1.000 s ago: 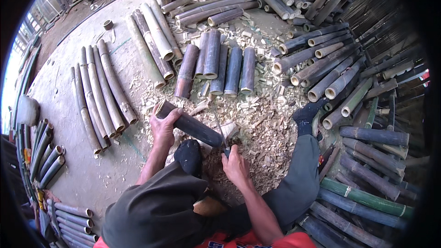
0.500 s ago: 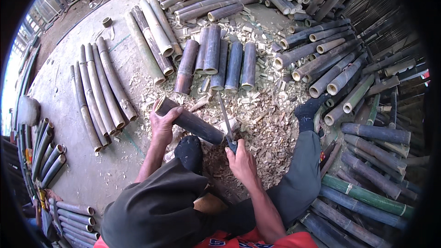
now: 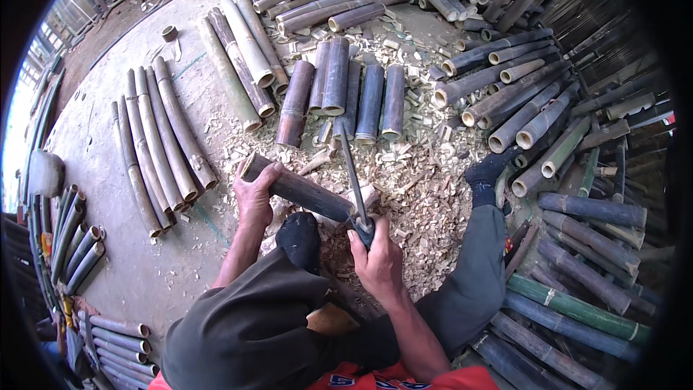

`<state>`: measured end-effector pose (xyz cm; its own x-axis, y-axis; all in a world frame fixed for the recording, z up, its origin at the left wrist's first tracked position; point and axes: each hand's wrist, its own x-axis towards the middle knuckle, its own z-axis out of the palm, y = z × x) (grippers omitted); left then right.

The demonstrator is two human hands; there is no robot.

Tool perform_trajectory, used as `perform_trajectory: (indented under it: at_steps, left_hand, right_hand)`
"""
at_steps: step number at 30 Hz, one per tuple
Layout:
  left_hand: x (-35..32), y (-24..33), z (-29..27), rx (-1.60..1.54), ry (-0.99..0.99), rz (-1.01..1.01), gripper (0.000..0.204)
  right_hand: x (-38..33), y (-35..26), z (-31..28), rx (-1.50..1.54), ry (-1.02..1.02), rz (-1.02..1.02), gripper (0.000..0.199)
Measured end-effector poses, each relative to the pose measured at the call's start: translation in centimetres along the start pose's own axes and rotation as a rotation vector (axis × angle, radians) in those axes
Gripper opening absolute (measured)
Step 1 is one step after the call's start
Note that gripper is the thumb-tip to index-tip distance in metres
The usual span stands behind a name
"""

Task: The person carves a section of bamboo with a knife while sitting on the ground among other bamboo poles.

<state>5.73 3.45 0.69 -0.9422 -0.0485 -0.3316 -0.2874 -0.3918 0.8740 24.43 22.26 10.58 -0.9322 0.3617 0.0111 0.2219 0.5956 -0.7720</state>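
My left hand [image 3: 253, 195] is wrapped round the far-left end of a short dark bamboo section [image 3: 299, 193], which slants down to the right over my socked foot [image 3: 297, 240]. My right hand [image 3: 378, 256] grips the dark handle of a long-bladed knife [image 3: 351, 167]. Its blade points away from me, next to the right end of the bamboo; whether the two touch is hard to tell. Beyond the blade lies a row of short cut bamboo sections [image 3: 370, 105] on the ground. Pale bamboo chips [image 3: 426, 224] cover the floor beneath my hands.
Longer bamboo poles [image 3: 172, 137] lie to the left on the concrete floor [image 3: 137, 260]. At the right, stacked bamboo [image 3: 512, 87] and a green pole [image 3: 577, 308] come close to my outstretched leg [image 3: 473, 260]. More poles [image 3: 339, 3] lie at the back.
The knife's handle has shifted slightly toward me, and its blade now shows longer, with the tip reaching farther away. The bamboo in my left hand has moved only a little.
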Motion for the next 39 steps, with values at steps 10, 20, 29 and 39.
perform_trajectory:
  at_steps: [10, 20, 29, 39]
  left_hand:
    - [-0.7, 0.4, 0.8, 0.031, -0.020, 0.034, 0.101]
    - [-1.5, 1.3, 2.1, 0.147, -0.023, 0.080, 0.110]
    - [-1.1, 1.8, 1.3, -0.012, -0.321, 0.026, 0.053]
    - [-0.5, 2.5, -1.5, 0.084, -0.456, -0.039, 0.057]
  right_hand:
    - [0.5, 0.6, 0.3, -0.164, -0.159, 0.204, 0.035]
    - [0.1, 6.8, 3.5, -0.310, -0.191, 0.257, 0.035]
    - [0.2, 9.0, 3.9, -0.365, -0.256, 0.354, 0.039]
    - [-1.5, 6.9, 2.5, 0.054, 0.043, 0.082, 0.036]
